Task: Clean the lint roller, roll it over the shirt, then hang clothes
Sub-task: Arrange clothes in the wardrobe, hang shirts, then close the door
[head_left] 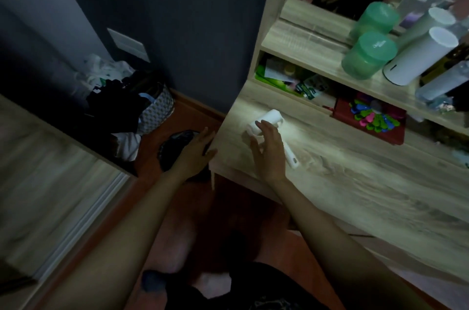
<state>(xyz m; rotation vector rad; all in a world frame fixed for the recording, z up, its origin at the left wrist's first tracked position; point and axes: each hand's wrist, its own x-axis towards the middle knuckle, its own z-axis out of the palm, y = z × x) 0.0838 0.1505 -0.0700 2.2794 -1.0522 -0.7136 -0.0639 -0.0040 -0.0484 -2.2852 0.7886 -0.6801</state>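
A white lint roller (269, 118) lies on the wooden desk (355, 182), its roll head toward the shelf and its handle (290, 155) pointing toward me. My right hand (269, 147) hovers over it with fingers spread, fingertips at the roll head, not closed around it. My left hand (196, 149) is open, resting at the desk's left corner edge above a black bin bag (175, 144). A heap of dark and white clothes (114, 99) fills a patterned basket (157, 111) on the floor by the dark wall.
The desk's shelf carries two green jars (368, 55), a white cylinder (418, 58) and a mirror. Below, a red tray of coloured clips (373, 119) and green boxes (279, 78). A wardrobe panel (50, 170) stands at left; my legs are below on the reddish floor.
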